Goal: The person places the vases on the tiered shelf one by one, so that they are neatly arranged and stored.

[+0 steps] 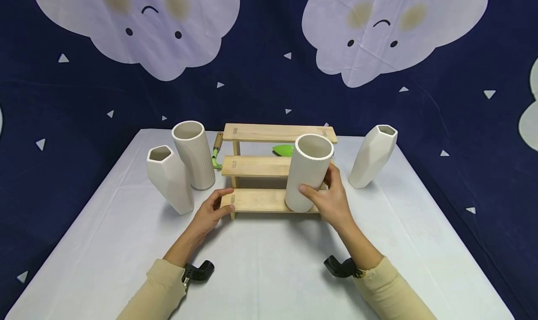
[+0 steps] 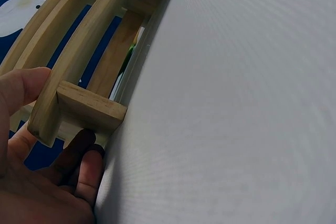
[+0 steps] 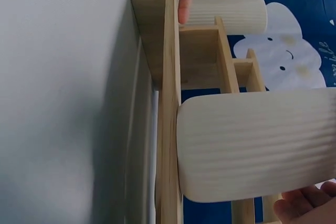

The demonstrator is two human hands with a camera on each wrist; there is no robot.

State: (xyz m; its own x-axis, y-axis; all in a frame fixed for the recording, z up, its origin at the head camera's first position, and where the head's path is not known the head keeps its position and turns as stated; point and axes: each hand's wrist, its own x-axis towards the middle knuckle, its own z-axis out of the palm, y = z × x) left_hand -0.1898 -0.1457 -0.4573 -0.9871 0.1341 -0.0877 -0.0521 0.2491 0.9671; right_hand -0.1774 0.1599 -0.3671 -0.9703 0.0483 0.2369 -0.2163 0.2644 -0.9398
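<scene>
A: Location of the ribbed vase (image 1: 303,168)?
B: At the right part of the lowest shelf (image 1: 258,200) of the stand (image 1: 277,132), slightly tilted in the head view. Its base meets the shelf in the right wrist view; whether fully seated, I cannot tell.
A: Hands?
B: Right hand (image 1: 329,202) is curled partway round the vase, thumb in front. Left hand (image 1: 210,215) pinches the shelf's left end between thumb and fingers.
A: Surface and room?
B: White cloth (image 1: 256,273) with faint creases. Navy backdrop (image 1: 256,96) behind, printed with clouds (image 1: 138,25) and pale triangles (image 1: 489,94).
A: Obscured items?
B: A green object (image 1: 282,150), partly covered by the vase, identity uncertain. A wooden-handled tool (image 1: 217,141) runs partly behind the stand. The right wrist view cuts off the right hand and the vase's top.
A: Containers?
B: Second ribbed vase (image 1: 194,159) and left faceted vase (image 1: 172,182) stand left of the stand; right faceted vase (image 1: 371,159) stands to its right. All four mouths face up; inner walls show, bottoms cannot be seen.
</scene>
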